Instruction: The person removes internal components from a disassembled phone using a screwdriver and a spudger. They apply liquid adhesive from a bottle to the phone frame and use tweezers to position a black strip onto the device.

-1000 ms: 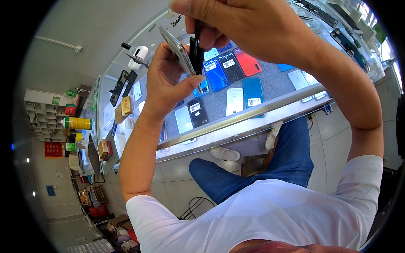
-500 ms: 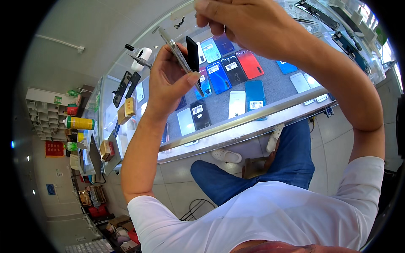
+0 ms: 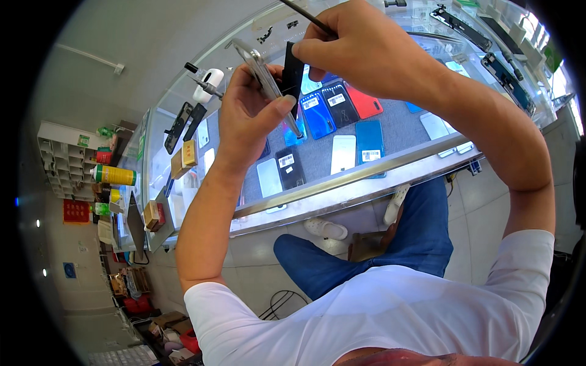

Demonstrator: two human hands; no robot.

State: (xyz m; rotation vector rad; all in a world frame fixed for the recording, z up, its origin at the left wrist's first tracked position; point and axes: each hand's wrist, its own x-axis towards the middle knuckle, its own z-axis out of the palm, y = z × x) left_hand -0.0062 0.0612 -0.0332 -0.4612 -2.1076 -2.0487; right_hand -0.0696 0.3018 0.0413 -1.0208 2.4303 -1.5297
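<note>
My left hand (image 3: 247,119) grips an upright, tilted silver phone (image 3: 262,76) with a thin black panel (image 3: 292,70) standing beside its right side. My right hand (image 3: 360,52) is closed round a thin dark tool (image 3: 305,15) that points up to the left, while its thumb tip touches the top part of the black panel. Both hands are raised over a glass display counter (image 3: 329,183) holding several phones, among them a red one (image 3: 364,102) and a blue one (image 3: 317,119).
A white oval device (image 3: 207,85), disassembled phone parts (image 3: 178,125), yellowish boxes (image 3: 183,160) and a yellow can (image 3: 115,175) are at the left. More phone parts (image 3: 461,27) lie along the counter's right. My legs and a stool (image 3: 363,247) are below the counter's front edge.
My right hand has come down onto the black panel from above it, and the tool now points up-left from the fist. The panel leans slightly further right.
</note>
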